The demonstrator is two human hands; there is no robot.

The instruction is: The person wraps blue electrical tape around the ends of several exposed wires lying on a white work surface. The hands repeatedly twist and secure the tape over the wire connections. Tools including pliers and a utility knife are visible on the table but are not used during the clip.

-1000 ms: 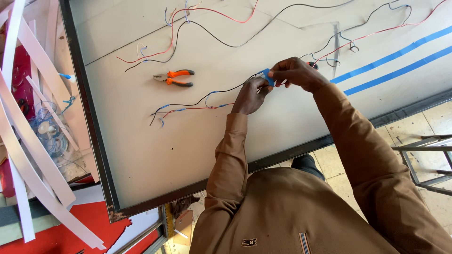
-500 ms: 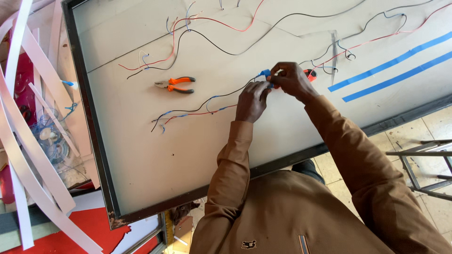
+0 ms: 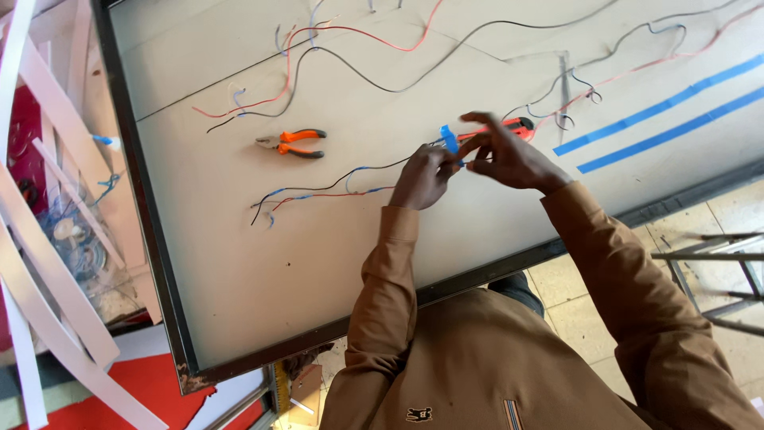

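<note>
the pale tabletop with its dark frame fills most of my view, and two blue tape stripes run slantwise across its right part. white strips lie piled off its left edge, over a red surface. long red and black wires wander over the far half of the board, none of them between me and my hands. orange-handled pliers lie well apart to the left of my hands, untouched. a red-handled tool lies on the board just behind my right fingers.

the bundle of thin wires, black, red and blue, runs from a frayed end at the left up to my hands. at its near end sits a small blue piece, whether tape or a clip i cannot tell.

my left hand has its grip closed on the bundle just below the blue piece. my right hand pinches the same spot from the other side, fingers together, both brown sleeves bent in over the near edge.
</note>
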